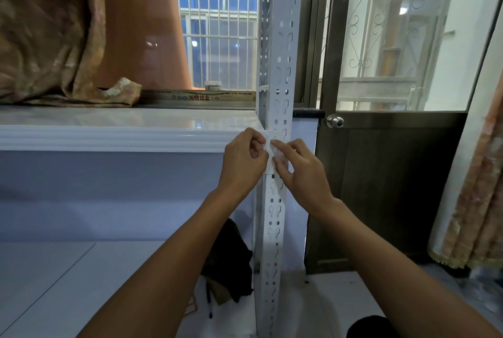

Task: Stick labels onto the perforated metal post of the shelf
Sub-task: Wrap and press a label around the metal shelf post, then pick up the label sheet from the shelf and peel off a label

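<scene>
A white perforated metal post [280, 59] runs from top to bottom at the middle of the view, with keyhole slots along it. Both hands meet in front of it at shelf height. My left hand [243, 160] pinches the left edge of a small white label [272, 147] between thumb and fingers. My right hand [300, 171] holds the label's right side with fingertips, close against the post face. The hands hide most of the label, and I cannot tell how much of it touches the metal.
A white glossy shelf board [122, 128] joins the post from the left, bearing patterned cloth [46, 43] and an orange cone-shaped container [144, 29]. A brown door with a knob [335, 121] stands right of the post. Dark fabric [228, 258] lies on the floor beside the post's foot.
</scene>
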